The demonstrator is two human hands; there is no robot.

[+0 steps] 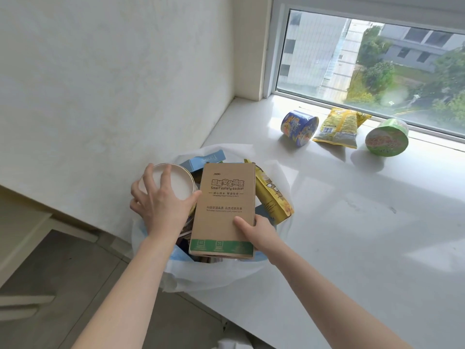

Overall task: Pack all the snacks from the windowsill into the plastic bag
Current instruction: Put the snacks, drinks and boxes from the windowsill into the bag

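I note the left hand (161,205) spread on the white-bottomed round paper cup (173,181), the right hand (259,233) clamped on the brown cardboard socket box (224,210) over the white plastic bag (219,273). Remaining snacks lie at two o'clock; the blue round noodle cup (299,131) is closest, nearer the right hand.

Kraft-brown box (225,207) is showing a green band and dark print; plastic bag (216,275) is appearing translucent white; cups are showing blue (299,128) and green (386,137); packet (338,128) is showing yellow.

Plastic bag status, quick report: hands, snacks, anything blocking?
Left hand on white-bottomed cup, right hand gripping brown box over plastic bag. Blue cup, yellow packet, green cup unpacked on windowsill. Nothing blocking.
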